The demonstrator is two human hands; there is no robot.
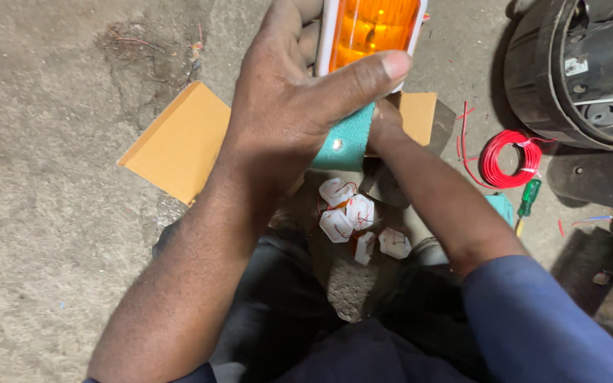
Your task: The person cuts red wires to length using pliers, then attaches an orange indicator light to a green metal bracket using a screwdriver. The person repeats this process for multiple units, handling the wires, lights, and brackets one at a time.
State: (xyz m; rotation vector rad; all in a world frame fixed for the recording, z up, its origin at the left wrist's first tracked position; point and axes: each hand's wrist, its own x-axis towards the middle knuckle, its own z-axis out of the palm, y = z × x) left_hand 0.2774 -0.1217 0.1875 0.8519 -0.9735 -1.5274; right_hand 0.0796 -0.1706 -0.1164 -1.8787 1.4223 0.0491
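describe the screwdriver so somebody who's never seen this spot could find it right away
Start at the big black drum-shaped machine part at the right edge. Just below and left of it lies a coil of red wire on the concrete floor. The screwdriver lies at the coil's lower right edge: small, with the only clear green handle around.

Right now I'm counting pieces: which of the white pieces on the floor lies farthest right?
The white piece beside the right forearm; the other white pieces cluster to its left.
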